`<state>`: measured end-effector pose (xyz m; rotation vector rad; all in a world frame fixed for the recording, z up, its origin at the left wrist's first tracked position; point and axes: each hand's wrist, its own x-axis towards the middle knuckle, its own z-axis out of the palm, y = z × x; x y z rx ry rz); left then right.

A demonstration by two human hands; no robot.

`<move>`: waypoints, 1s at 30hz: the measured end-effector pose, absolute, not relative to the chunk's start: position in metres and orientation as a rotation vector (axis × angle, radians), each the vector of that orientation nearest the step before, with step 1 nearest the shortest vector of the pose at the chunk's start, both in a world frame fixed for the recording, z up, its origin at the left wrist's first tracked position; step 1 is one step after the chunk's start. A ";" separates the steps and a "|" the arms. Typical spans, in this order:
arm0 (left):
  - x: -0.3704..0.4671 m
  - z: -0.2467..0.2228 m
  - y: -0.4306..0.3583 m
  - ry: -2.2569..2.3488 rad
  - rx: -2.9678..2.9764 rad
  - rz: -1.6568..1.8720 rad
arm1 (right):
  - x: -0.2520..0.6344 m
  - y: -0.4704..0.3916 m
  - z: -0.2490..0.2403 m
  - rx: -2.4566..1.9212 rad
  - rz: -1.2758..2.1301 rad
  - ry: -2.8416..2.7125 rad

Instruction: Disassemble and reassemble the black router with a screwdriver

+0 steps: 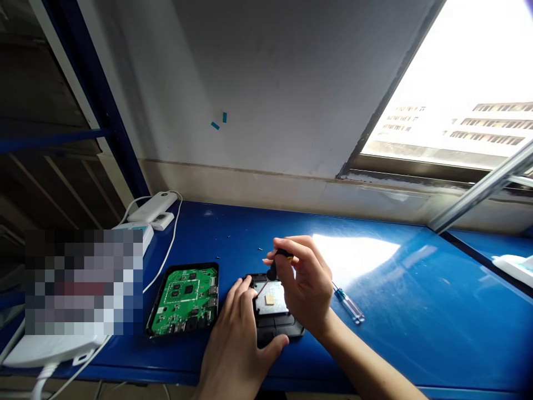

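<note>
A black plastic cover [280, 322] lies on the blue table, with a silver metal plate [283, 303] inside it and a small beige pad [270, 300] on the plate. My left hand [239, 328] grips this cover, fingers along its left side and thumb by its lower edge. In my right hand [308, 283] is a screwdriver [272, 272] with a black and yellow handle. Its thin shaft slants down to the cover's left edge, close to my left fingertips; the exact tip contact is hard to see. Left of the cover sits a green circuit board [185, 297] in a black case.
A screwdriver with a clear blue handle [350, 305] lies right of my right hand. Tiny screws [260, 249] are scattered behind the cover. White power strips [152, 206] and a cable [170, 250] occupy the left. A metal bar [478, 191] slants at the right.
</note>
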<state>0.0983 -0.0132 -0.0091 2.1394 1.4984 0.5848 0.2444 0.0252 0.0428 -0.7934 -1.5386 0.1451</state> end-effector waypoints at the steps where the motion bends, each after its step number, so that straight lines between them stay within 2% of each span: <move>1: 0.098 -0.010 -0.013 1.496 2.145 0.586 | 0.244 0.025 0.044 -0.770 0.160 -1.544; 5: 0.097 -0.013 -0.012 1.468 2.157 0.559 | 0.244 0.024 0.047 -0.711 0.248 -1.573; 10: 0.098 -0.012 -0.013 1.483 2.140 0.600 | 0.243 0.024 0.050 -0.812 0.057 -1.536; 15: 0.100 -0.007 -0.014 1.511 2.134 0.572 | 0.243 0.024 0.048 -0.762 0.241 -1.524; 21: 0.097 -0.009 -0.013 1.499 2.153 0.531 | 0.244 0.029 0.045 -0.840 0.055 -1.540; 27: 0.096 -0.012 -0.013 1.471 2.147 0.538 | 0.245 0.026 0.042 -0.788 0.223 -1.548; 30: 0.095 -0.014 -0.013 1.473 2.151 0.567 | 0.245 0.026 0.044 -0.766 0.097 -1.605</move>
